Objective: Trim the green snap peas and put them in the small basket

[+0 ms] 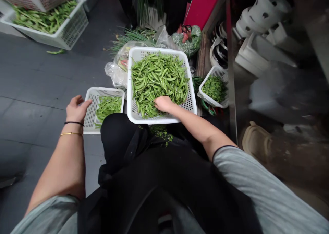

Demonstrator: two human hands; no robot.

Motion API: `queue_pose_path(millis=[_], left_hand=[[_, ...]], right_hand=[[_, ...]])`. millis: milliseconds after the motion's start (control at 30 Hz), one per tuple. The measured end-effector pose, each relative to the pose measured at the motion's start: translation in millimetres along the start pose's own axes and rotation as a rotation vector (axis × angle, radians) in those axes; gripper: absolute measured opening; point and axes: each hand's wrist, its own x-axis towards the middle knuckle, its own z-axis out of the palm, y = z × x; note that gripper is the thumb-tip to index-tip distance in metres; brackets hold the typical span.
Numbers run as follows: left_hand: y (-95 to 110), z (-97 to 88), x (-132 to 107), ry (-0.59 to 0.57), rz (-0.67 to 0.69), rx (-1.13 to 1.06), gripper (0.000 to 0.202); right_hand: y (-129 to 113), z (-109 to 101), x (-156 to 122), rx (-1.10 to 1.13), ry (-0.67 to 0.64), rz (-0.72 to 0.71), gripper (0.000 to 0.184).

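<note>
My right hand [163,103] rests on the near side of a heap of green pea pods [159,79], its fingers curled down among them. The pods fill a large white plastic mesh basket [154,120] on my lap or just in front of it. My left hand [77,109] hangs open, fingers apart, just left of a small white mesh basket [88,119] on the floor. That basket holds a thinner layer of pods [109,107]. Whether my right hand grips a pod is hidden.
A white basket of pods [69,24] sits at the top left on the grey floor. Another white basket holds leafy greens [214,89] at the right. Plastic bags, red-handled scissors [186,31], green onions [133,36] and a seated person's legs [174,7] lie ahead. Metal shelving stands to the right.
</note>
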Motion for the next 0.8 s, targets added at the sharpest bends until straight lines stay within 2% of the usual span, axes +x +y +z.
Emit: queue_pose_path(millis=[67, 100, 133, 200, 267, 367, 400, 467, 533, 700, 800], left_hand=[[3, -5.2, -2, 0.041, -0.01, -0.026, 0.01], [5, -2.2, -11, 0.008, -0.012, -0.067, 0.01], [7, 4.9, -25, -0.079, -0.013, -0.108, 0.012], [12, 30.4, -58, -0.319, -0.045, -0.138, 0.019], [16, 65.5, -90, -0.559, -0.201, -0.145, 0.028], [16, 115.1, -119, -0.719, -0.559, -0.336, 0.044], [16, 126.5, -124, -0.749, -0.626, -0.432, 0.047], [17, 138.8, -128, -0.741, -0.622, -0.605, 0.042], [21, 139.3, -129, -0.683, -0.535, -0.678, 0.033], [32, 124.9, -137, -0.631, -0.46, -0.587, 0.028], [34, 123.4, -145, -0.59, -0.42, -0.508, 0.023]], right_hand=[[9, -3, -11, 0.021, 0.006, -0.005, 0.024], [13, -5, -21, 0.042, 0.01, -0.011, 0.024], [17, -8, -32, 0.084, 0.019, -0.02, 0.023], [20, -12, -57, 0.245, 0.066, -0.049, 0.022], [15, -12, -81, 0.467, 0.159, -0.077, 0.023], [-4, -8, -112, 0.744, 0.321, -0.105, 0.022], [-11, -5, -122, 0.834, 0.342, -0.109, 0.021], [-24, 0, -138, 1.017, 0.308, -0.11, 0.02], [-33, 6, -149, 1.161, 0.211, -0.105, 0.02], [-39, 15, -159, 1.347, -0.028, -0.122, 0.025], [-41, 15, -156, 1.39, -0.163, -0.135, 0.029]])
